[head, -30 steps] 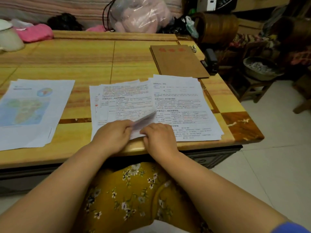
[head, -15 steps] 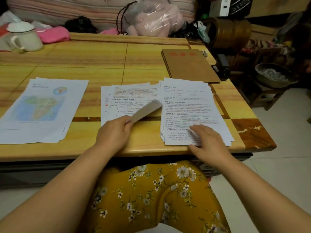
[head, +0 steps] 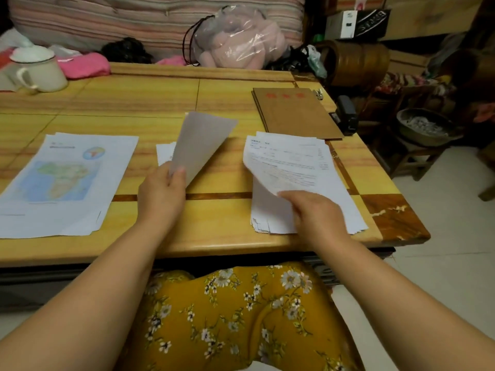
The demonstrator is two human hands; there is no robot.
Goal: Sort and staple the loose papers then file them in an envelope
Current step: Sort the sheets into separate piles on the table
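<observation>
My left hand [head: 160, 192] pinches a raised sheaf of papers [head: 199, 145] that stands up off the table, blank side toward me. Behind it a few white sheets [head: 163, 152] lie flat. My right hand [head: 314, 214] lifts the near left corner of the top sheet [head: 286, 167] on the right stack of printed papers [head: 345, 207]. A third stack with a colour map [head: 64, 180] lies at the left. The brown envelope [head: 294, 113] lies flat at the back right, with a black stapler [head: 347, 115] beside it at the table's edge.
A white lidded mug [head: 40, 69] stands at the back left of the wooden table [head: 219, 223]. Pink cloth [head: 83, 65] and a plastic bag [head: 238, 41] lie behind the table. A stool with a bowl [head: 423, 127] stands on the floor to the right.
My left hand has lifted the middle papers upright off the table. My right hand moved to the right stack and raised the corner of its top sheet.
</observation>
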